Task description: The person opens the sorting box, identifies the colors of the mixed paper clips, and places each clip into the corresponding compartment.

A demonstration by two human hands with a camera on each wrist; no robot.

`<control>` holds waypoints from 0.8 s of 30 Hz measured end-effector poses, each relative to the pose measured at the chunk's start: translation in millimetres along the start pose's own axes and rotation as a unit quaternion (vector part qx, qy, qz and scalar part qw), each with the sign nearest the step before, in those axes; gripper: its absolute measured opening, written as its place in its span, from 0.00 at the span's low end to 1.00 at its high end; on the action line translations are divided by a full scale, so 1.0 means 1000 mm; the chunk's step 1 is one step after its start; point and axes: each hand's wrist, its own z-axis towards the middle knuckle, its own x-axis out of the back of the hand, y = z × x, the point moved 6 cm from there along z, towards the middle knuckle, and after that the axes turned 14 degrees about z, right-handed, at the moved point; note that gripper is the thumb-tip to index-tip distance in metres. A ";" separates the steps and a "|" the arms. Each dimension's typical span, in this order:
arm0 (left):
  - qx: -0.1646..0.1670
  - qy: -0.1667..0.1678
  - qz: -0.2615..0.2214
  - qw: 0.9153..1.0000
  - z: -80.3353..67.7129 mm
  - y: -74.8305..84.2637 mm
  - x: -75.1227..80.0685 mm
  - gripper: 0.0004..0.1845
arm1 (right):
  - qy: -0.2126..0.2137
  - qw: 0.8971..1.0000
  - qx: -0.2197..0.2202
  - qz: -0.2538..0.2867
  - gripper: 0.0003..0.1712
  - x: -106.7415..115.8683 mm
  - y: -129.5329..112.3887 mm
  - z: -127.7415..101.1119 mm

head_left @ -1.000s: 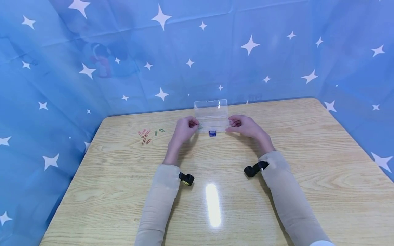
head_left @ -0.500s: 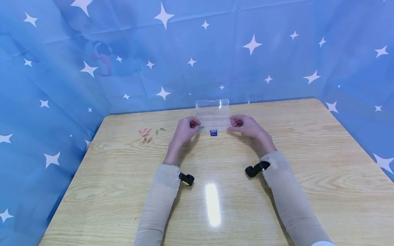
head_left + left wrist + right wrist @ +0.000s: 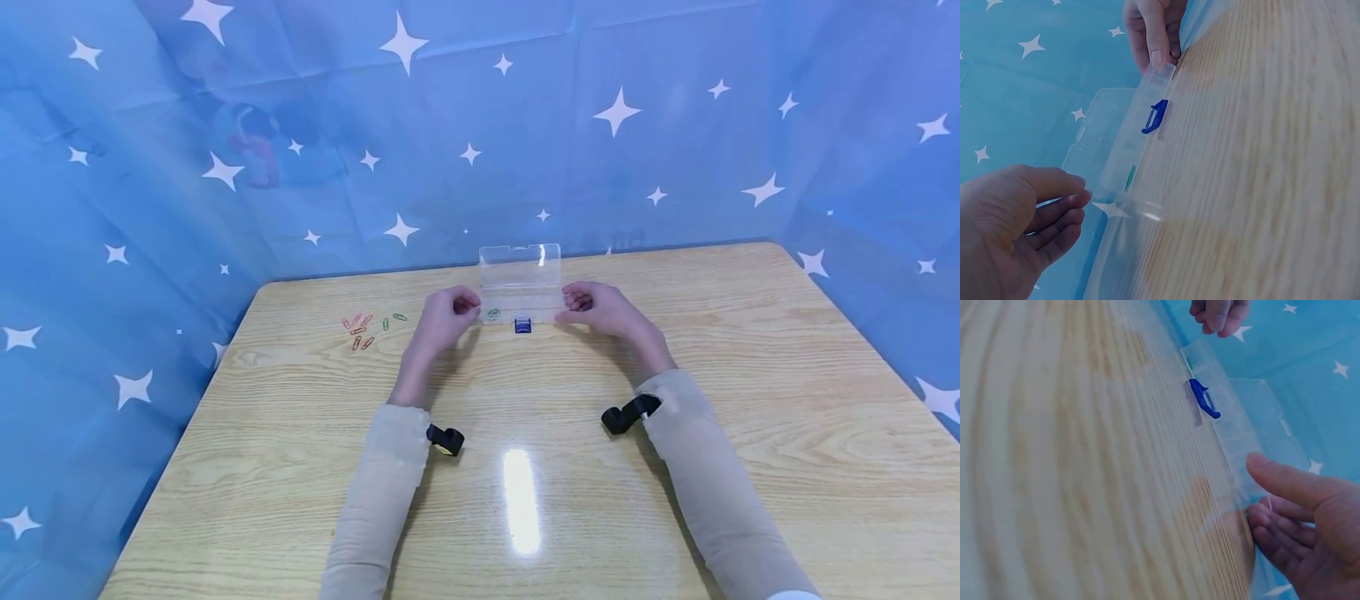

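Observation:
A clear plastic box (image 3: 525, 302) stands at the far middle of the table, its lid (image 3: 520, 263) tipped up and its blue latch (image 3: 522, 326) facing me. One green paperclip (image 3: 492, 313) lies inside at the left end, also seen as a green paperclip (image 3: 1130, 177) in the left wrist view. My left hand (image 3: 444, 315) hovers just off the box's left end, fingers loosely curled and holding nothing. My right hand (image 3: 600, 308) holds the right end, with the thumb (image 3: 1272, 475) on the rim.
Several coloured paperclips (image 3: 363, 327) lie scattered on the wooden table (image 3: 525, 500) to the left of my left hand. Blue star-printed cloth (image 3: 480, 133) walls in the back and both sides. Black wrist straps (image 3: 626, 413) sit on both sleeves.
My left hand has drawn back a little to the left from the box, leaving the green paperclip lying inside. The right hand and the box have stayed put.

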 end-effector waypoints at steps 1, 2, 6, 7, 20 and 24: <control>0.000 0.001 0.002 1.000 -0.001 -0.001 0.001 0.06 | 0.000 1.000 -0.001 0.001 0.42 0.000 0.000 0.000; -0.001 0.002 0.003 1.000 -0.001 -0.003 0.002 0.06 | 0.000 1.000 -0.001 0.002 0.42 0.000 0.000 -0.001; 0.006 0.004 0.004 1.000 -0.006 -0.011 0.005 0.07 | 0.001 1.000 0.000 0.007 0.42 -0.001 0.001 -0.002; 0.008 0.005 0.004 1.000 -0.007 -0.013 0.006 0.07 | 0.000 1.000 0.002 0.007 0.42 -0.002 0.001 -0.002; 0.014 0.023 0.011 1.000 -0.014 -0.035 0.025 0.08 | -0.002 1.000 0.007 0.003 0.41 -0.001 -0.001 -0.003; 0.012 0.028 0.017 0.999 -0.015 -0.039 0.030 0.09 | -0.002 1.000 0.009 0.001 0.41 0.000 -0.003 -0.003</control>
